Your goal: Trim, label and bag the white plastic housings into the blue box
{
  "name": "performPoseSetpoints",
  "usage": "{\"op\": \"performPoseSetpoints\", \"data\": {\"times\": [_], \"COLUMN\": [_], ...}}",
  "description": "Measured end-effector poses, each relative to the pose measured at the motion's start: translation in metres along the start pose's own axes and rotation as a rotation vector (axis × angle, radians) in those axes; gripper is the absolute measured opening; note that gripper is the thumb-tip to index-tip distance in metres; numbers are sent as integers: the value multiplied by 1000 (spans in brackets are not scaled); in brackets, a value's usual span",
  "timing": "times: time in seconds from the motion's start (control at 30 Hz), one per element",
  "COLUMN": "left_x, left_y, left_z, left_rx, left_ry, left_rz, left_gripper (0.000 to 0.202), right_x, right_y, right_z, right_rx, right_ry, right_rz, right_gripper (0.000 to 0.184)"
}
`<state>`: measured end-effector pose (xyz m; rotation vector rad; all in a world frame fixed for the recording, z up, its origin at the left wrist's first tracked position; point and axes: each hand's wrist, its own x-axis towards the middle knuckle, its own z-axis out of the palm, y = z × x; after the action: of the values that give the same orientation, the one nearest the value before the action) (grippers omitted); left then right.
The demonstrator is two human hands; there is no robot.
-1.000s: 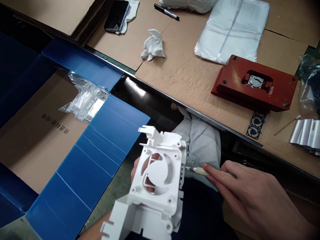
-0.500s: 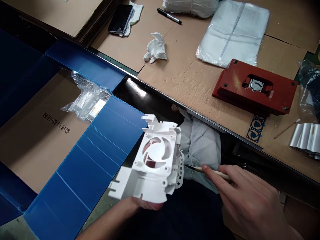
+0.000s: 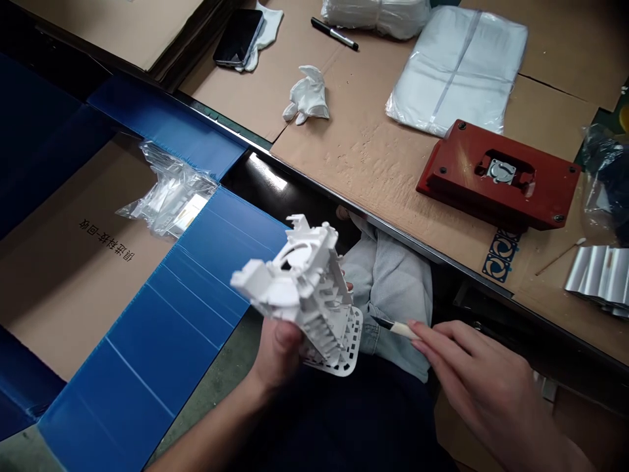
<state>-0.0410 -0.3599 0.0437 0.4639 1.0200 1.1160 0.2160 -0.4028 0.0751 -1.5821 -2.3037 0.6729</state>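
Observation:
My left hand (image 3: pixel 278 351) is closed around a white moulded plastic housing (image 3: pixel 304 292) with a round fan opening, held over my lap and tilted so its ribbed underside faces me. My right hand (image 3: pixel 481 387) pinches a small knife with a pale wooden handle (image 3: pixel 400 329), its dark tip pointing left and lying just right of the housing's perforated edge, a short gap away.
A blue corrugated box (image 3: pixel 162 341) with a cardboard floor and bagged parts (image 3: pixel 170 190) sits at left. On the cardboard-covered bench lie a red fixture block (image 3: pixel 496 177), clear plastic bags (image 3: pixel 457 62), a white glove (image 3: pixel 307 95), a marker (image 3: pixel 334 33), a phone (image 3: pixel 240 36) and silvery parts (image 3: pixel 597 275).
My left hand has turned the housing from its fan face to its ribbed side and raised it a little. The knife tip has drawn slightly away from the housing's edge.

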Motion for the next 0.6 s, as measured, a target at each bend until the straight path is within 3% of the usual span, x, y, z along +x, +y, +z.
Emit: {"op": "performPoseSetpoints", "data": {"times": [0.07, 0.17, 0.23, 0.37, 0.47, 0.6], "left_x": [7, 16, 20, 22, 21, 20], "left_y": [5, 10, 11, 8, 5, 2], "left_z": [6, 11, 12, 10, 9, 10], "left_rx": [-35, -169, -258, -379, -454, -513], "left_ry": [18, 23, -18, -88, -102, -116], "left_rz": [-18, -237, -359, -479, -547, -649], "left_gripper": [94, 88, 86, 84, 84, 87], "right_x": [0, 2, 3, 8, 14, 29], "right_y": [3, 7, 9, 11, 11, 11], "right_z": [4, 8, 10, 14, 13, 5], "right_rx": [133, 333, 453, 582, 502, 449], "right_ry": [-18, -48, -81, -76, 17, 97], "right_rz": [150, 379, 449, 536, 490, 204], "right_gripper": [26, 24, 26, 29, 34, 22]}}
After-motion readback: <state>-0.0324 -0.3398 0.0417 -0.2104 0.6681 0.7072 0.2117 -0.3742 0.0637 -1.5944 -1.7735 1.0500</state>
